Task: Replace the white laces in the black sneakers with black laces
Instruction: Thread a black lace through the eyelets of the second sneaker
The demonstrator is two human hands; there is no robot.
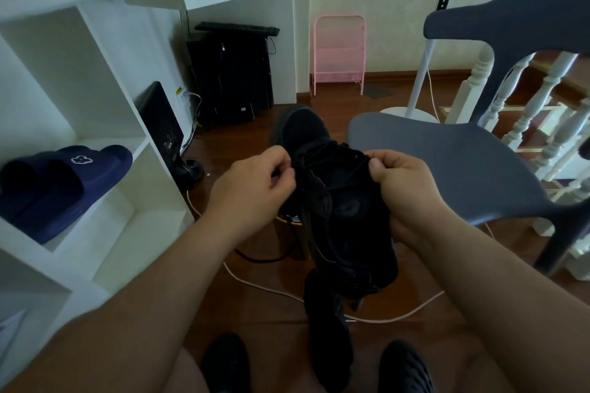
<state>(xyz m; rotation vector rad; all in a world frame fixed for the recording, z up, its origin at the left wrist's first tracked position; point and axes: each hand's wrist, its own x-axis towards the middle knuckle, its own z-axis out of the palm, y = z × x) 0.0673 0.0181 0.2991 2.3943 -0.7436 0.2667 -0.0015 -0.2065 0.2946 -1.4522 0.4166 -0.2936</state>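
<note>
1. Wooden floor point(255, 306) runs under everything, dark brown, with a pale cable point(261, 287) snaking across it below the person's forearms.
2. Nearest the person, a second dark shoe point(329, 329) hangs or stands low between the knees; I cannot tell which.
3. Above it the black sneaker point(344, 201) is held up in mid-air, toe pointing away, well clear of the floor.
4. Left hand point(255, 188) is curled, fingertips pinching a black lace point(319, 169) at the eyelet row. Right hand point(405, 188) grips the sneaker's other side, thumb pressed on the lace there.
5. No white lace shows on this sneaker, so my guess is the black one is being threaded or tightened.
6. To do it well: pull both ends evenly, keep the lace flat rather than twisted, and steady the tongue so each crossing sits snug.
7. Beyond, a grey chair point(447, 153) stands to the right, white shelves point(95, 124) with blue slippers point(64, 182) to the left, and a pink rack point(339, 54) against the far wall.
</note>
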